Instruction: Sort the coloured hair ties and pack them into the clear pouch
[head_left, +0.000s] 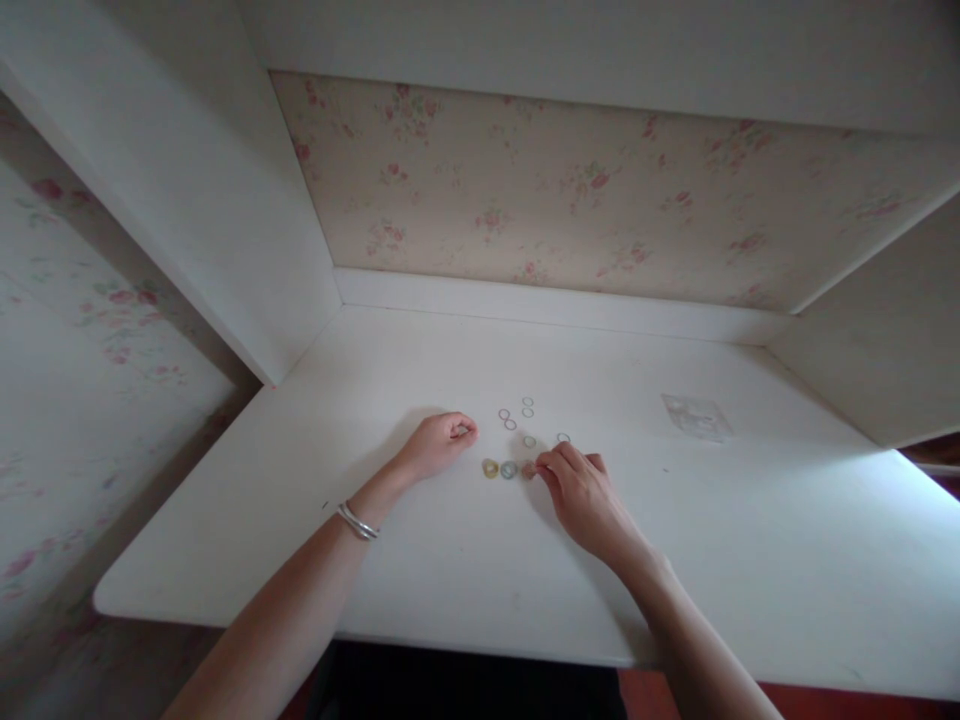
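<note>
Between left hand (439, 443) and right hand (581, 490): narrow gap, blocked by three small coloured rings (508, 469) in a row. Just beyond both hands: thin loose rings (517, 412), scattered, low. Farther right of right hand: flat clear packet (696, 416) on desk (750, 560), otherwise open surface. Left of left hand: open surface, side panel (225, 220) well apart. Nearer than both hands: bare surface to desk edge.

What the curled left hand (442, 440) encloses is hidden; both elbows are cut off.
</note>
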